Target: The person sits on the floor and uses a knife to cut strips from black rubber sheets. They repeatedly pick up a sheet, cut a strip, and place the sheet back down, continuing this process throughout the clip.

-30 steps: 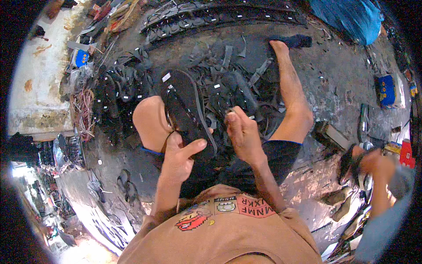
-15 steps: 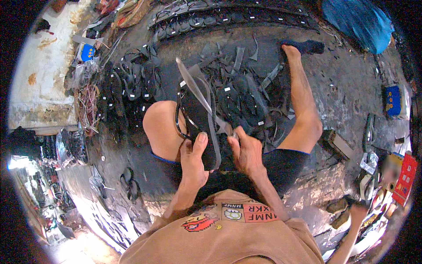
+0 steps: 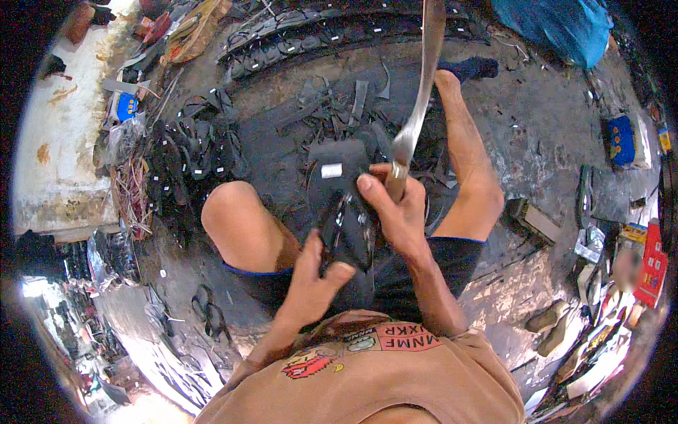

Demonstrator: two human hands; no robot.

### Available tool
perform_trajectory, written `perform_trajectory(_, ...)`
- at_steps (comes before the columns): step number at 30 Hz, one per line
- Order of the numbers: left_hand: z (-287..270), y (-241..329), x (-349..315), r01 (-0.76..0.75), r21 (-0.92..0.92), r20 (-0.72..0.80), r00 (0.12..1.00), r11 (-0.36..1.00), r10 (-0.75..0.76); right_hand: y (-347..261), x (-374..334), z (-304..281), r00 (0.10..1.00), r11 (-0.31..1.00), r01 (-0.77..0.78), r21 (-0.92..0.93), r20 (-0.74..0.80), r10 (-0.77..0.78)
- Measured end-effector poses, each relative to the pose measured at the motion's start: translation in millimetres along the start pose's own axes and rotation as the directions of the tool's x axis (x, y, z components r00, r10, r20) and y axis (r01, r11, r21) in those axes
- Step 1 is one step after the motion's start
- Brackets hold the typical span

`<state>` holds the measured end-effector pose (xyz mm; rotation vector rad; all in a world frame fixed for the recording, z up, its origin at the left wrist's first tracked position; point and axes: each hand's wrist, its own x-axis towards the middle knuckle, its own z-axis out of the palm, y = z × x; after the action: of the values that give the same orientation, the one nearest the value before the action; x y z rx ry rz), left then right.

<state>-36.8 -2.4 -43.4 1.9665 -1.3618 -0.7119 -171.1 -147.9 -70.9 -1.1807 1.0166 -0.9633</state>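
Between my knees I hold a black thong sandal (image 3: 326, 194) with a white label at its far end and glossy straps. My left hand (image 3: 307, 283) is closed around its near part, thumb on top. My right hand (image 3: 406, 212) grips the brown handle of a long knife (image 3: 418, 116), its thumb also pressing the sandal's right edge. The bright, curved blade points up and away from me, clear of the sandal. The sandal's underside is hidden.
Black sandals (image 3: 201, 148) lie piled at the left, with rubber offcuts (image 3: 359, 99) beyond my hands. A row of sandals (image 3: 311, 46) lines the far side. Far right is a blue plastic bag (image 3: 558, 28); nearer on the right are a block (image 3: 534, 220) and footwear (image 3: 554, 328).
The knife has swung from lying across the sandal to pointing up and away. The sandal has turned, and my right thumb now touches it. Another hand at the lower right has left the view.
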Motion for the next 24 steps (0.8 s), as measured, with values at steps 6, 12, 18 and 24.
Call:
perform_trajectory(6,-48.0,45.7,41.9,0.324,-0.548,0.051,0.933,0.771,-0.356,-47.9,-71.3,-1.6,0.997,0.997,-0.036,0.063,0.065,0.032)
perform_trajectory(12,-64.8,57.4,13.5,0.522,-0.742,0.25,0.798,0.421,-0.548,-18.1,-203.7,-84.4,0.929,0.902,-0.066,-0.428,0.305,0.212)
perform_trajectory(18,-65.0,40.3,2.4,0.581,-0.763,0.426,0.781,0.283,-0.456,-39.5,-224.8,-85.3,0.917,0.908,-0.139,-0.396,0.295,0.269)
perform_trajectory(24,-63.8,49.1,17.8,0.563,-0.61,0.403,0.826,0.557,-0.394,-13.4,-126.5,-68.0,0.872,0.794,-0.03,-0.607,0.373,0.318)
